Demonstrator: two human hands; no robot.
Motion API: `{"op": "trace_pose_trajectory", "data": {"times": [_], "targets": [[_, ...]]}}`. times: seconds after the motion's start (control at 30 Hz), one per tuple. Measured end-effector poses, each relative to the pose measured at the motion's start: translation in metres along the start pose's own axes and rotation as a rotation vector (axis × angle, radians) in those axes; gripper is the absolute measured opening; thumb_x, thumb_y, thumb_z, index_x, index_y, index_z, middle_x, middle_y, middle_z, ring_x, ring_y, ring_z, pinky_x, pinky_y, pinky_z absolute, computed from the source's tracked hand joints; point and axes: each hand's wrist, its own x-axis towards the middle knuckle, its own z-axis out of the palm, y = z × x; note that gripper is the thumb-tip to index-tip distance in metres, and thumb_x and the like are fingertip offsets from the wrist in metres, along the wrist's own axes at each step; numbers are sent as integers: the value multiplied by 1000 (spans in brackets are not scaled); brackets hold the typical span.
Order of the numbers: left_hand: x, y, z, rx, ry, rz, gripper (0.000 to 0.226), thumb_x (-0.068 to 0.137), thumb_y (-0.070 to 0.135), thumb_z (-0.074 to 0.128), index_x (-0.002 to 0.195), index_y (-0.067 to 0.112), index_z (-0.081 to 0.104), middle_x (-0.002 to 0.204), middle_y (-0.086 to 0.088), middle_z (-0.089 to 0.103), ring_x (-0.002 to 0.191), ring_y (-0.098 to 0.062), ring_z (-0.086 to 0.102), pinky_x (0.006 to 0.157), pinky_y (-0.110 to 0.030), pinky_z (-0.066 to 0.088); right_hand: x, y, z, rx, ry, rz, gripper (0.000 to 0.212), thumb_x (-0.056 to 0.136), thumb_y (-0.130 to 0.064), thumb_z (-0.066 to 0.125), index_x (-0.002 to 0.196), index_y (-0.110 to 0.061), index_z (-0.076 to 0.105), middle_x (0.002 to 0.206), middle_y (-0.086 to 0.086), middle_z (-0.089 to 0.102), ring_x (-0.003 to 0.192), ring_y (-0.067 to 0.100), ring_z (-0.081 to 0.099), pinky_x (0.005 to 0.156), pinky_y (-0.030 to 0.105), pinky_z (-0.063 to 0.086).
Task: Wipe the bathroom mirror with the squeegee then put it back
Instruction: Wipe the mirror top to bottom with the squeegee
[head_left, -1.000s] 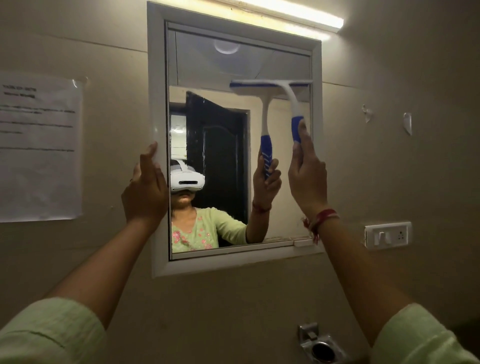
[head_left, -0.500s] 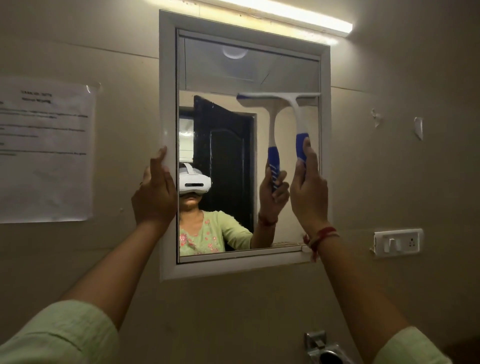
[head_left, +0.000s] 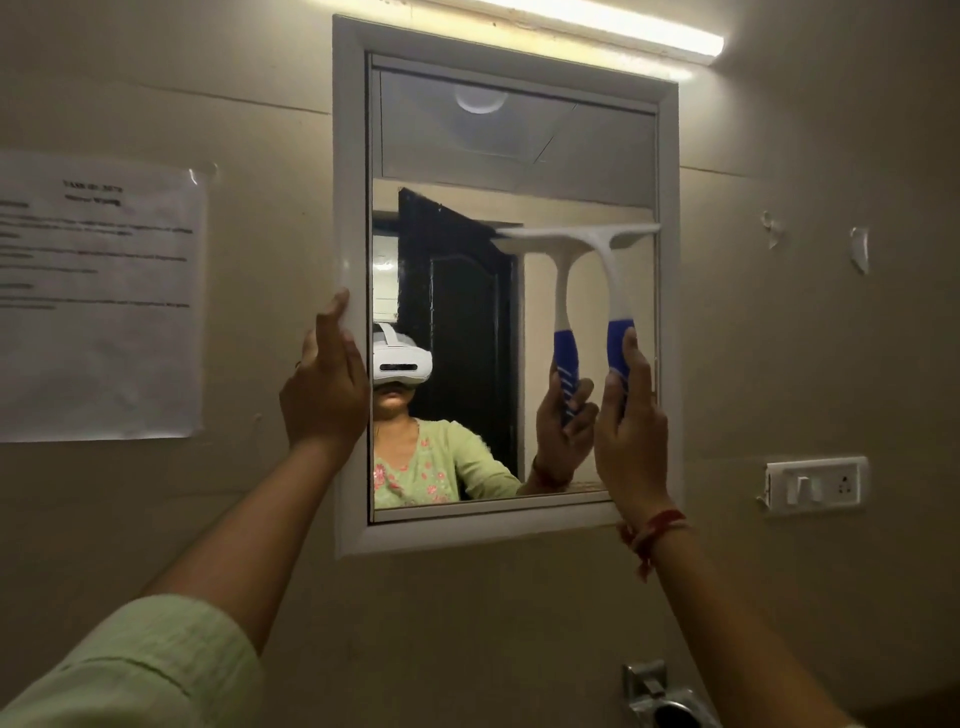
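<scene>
Right, we're mid-wipe on the mirror (head_left: 514, 130). The right hand (head_left: 631, 426) grips the squeegee (head_left: 612, 280) by its blue handle (head_left: 619, 343), fingers (head_left: 635, 358) curled round the grip with one lying up the back of it. The blade (head_left: 576, 234) sits level across the right part of the glass, a little above halfway, its right tip hard against the inner edge of the white frame (head_left: 350, 208). Over on the other side, the left hand (head_left: 324, 395) braces, its fingers extended and pressed against the frame's left rail, holding nothing.

So what makes this stroke a good one? By my reading it's a pull down the pane, and the key is even pressure. That means the blade flat on the glass along its whole length, and the handle tilted off the glass so the rubber edge drags rather than chatters. Level is good; let one end lead and it will likely leave a streak. Run it right down to the bottom rail, hugging that right edge so no strip gets missed.

The blade spans only part of the width, so the left part, over the dark door reflection (head_left: 467, 312), wants its own pass overlapping this one. Whether the glass is wet, I can't tell in this dim light. Where the squeegee lives isn't in shot either.
</scene>
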Motion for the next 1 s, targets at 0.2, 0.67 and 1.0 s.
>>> {"op": "trace_pose_trajectory", "data": {"times": [0.2, 0.67, 1.0], "targets": [[0, 0, -1, -12, -2, 16, 34, 100, 22, 32, 133, 26, 34, 119, -15, 59, 65, -35, 59, 53, -25, 28, -16, 5, -4, -12, -11, 1, 45, 96, -37, 31, 139, -29, 24, 74, -21, 42, 53, -2, 46, 50, 8, 34], [-1, 0, 0, -3, 8, 17, 34, 100, 20, 32, 134, 21, 36, 122, -13, 58, 71, -35, 60, 58, -28, 31, -53, 14, -16, 40, -77, 13, 49, 95, -30, 33, 138, -46, 15, 80, -21, 45, 66, -3, 53, 52, 8, 43], [-1, -1, 0, -4, 3, 3, 35, 100, 22, 30, 135, 25, 33, 125, -12, 56, 76, -40, 60, 60, -31, 32, -58, 11, -16, 69, -82, 47, 47, 95, -29, 33, 139, -40, 20, 83, -13, 51, 59, -2, 52, 48, 9, 41]]}}
